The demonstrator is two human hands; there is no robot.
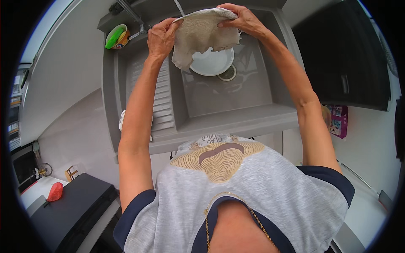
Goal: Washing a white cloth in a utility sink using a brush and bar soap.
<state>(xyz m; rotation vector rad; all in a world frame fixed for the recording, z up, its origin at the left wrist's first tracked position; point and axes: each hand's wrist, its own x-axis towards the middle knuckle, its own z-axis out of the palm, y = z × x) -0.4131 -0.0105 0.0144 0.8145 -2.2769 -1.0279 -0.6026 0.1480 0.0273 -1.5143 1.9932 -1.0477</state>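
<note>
A worn, greyish-white cloth (205, 33) with a ragged lower edge hangs between my two hands, over the far part of a grey sink basin (227, 101). My left hand (162, 39) pinches its left corner between thumb and fingers. Its right end is gripped by my right hand (243, 19), thumb in front. Below the cloth, a white basin (213, 63) sits on the sink floor, partly hidden by the cloth. Beside that basin shows the round drain (227, 73). A thin stream of water (179, 7) comes down just behind the cloth's upper edge.
A ribbed washboard (163, 98) adjoins the sink on the left, with white fabric (122, 120) near my forearm. The faucet (142, 29) and a bowl (123, 42) holding a green item (114, 37) stand at the back left. A black appliance (341, 57) stands right.
</note>
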